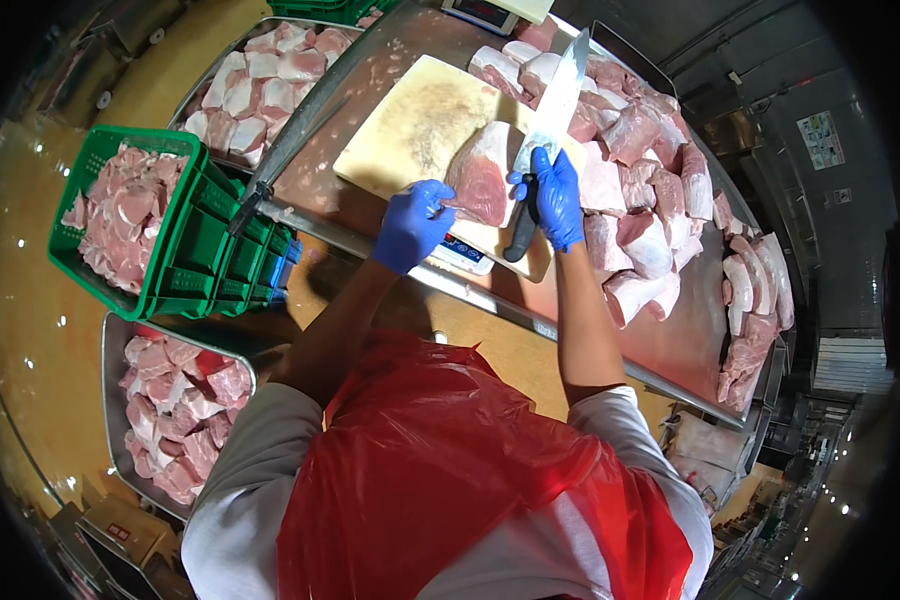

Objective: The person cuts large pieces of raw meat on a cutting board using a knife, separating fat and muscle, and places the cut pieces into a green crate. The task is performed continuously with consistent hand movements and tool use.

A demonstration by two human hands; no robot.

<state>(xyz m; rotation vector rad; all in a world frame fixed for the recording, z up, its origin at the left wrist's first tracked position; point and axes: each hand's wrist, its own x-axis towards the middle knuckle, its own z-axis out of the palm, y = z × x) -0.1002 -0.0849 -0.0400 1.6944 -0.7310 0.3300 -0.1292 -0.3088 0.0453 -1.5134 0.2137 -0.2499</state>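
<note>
My right hand, in a blue glove, grips a knife. Its wide blade points away from me, and the black handle runs down beneath my fingers. A piece of raw meat with a pale fat side lies on the cream cutting board, just left of the knife. At the meat's near left edge, my gloved left hand has its fingers curled, with the fingertips against the meat. Part of a scale shows under the board's near edge; the rest is hidden.
Many meat chunks are heaped on the metal table to the right. A green crate of meat stands at the left, with metal tubs of meat before and behind it. A long dark rod lies along the table's left side.
</note>
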